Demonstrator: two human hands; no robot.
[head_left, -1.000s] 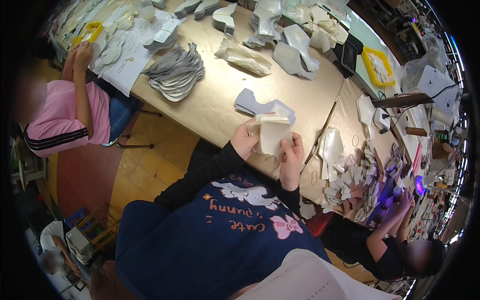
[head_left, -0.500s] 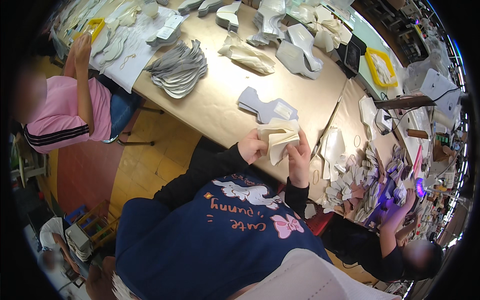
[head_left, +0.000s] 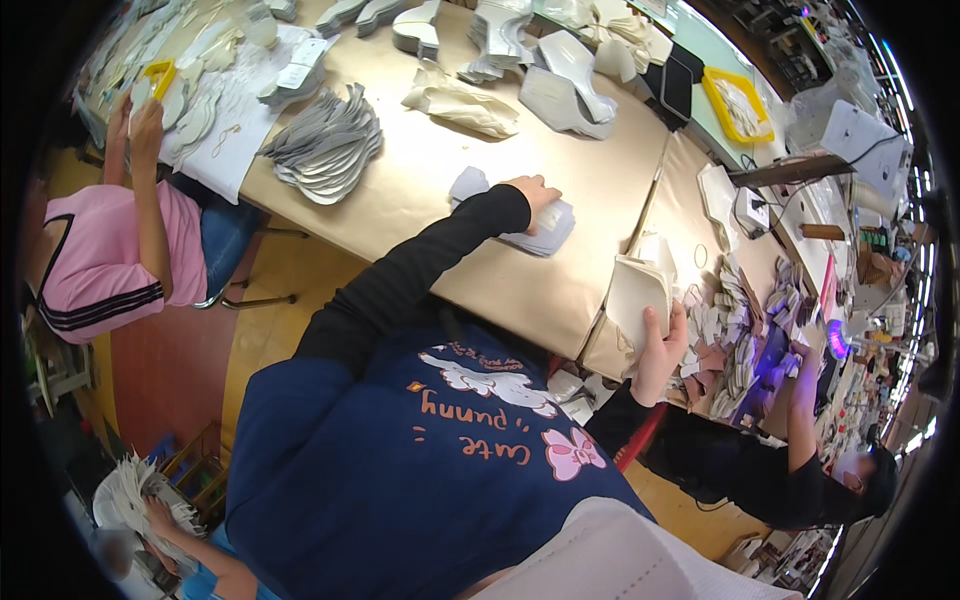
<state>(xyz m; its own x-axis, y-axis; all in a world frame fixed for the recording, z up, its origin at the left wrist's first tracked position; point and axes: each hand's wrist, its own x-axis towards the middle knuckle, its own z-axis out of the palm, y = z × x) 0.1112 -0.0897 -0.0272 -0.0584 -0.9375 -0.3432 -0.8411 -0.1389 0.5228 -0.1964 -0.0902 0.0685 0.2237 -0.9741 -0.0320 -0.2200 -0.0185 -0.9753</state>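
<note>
My left hand [head_left: 538, 197] reaches forward across the table and lies over a small stack of grey-blue cut pieces [head_left: 551, 232], its fingers extended on top. Part of the stack is hidden under the hand and black sleeve. At the right, my right hand [head_left: 662, 352] grips a cream cut piece [head_left: 630, 298] between thumb and fingers. That piece is over other cream pieces [head_left: 656, 254] near the table seam; whether it rests on them I cannot tell.
Fanned grey pieces [head_left: 325, 145] and a crumpled cream bundle [head_left: 460, 104] lie farther back, with larger grey-white pieces [head_left: 568, 105] beyond. A yellow tray [head_left: 738, 105] stands at the back right. A person in pink [head_left: 115, 255] sits left; another in black [head_left: 745, 470] works right.
My hands were together around the folded cream piece. Now they are apart: the right has carried the cream piece rightward, and the left has moved forward onto the grey-blue stack.
</note>
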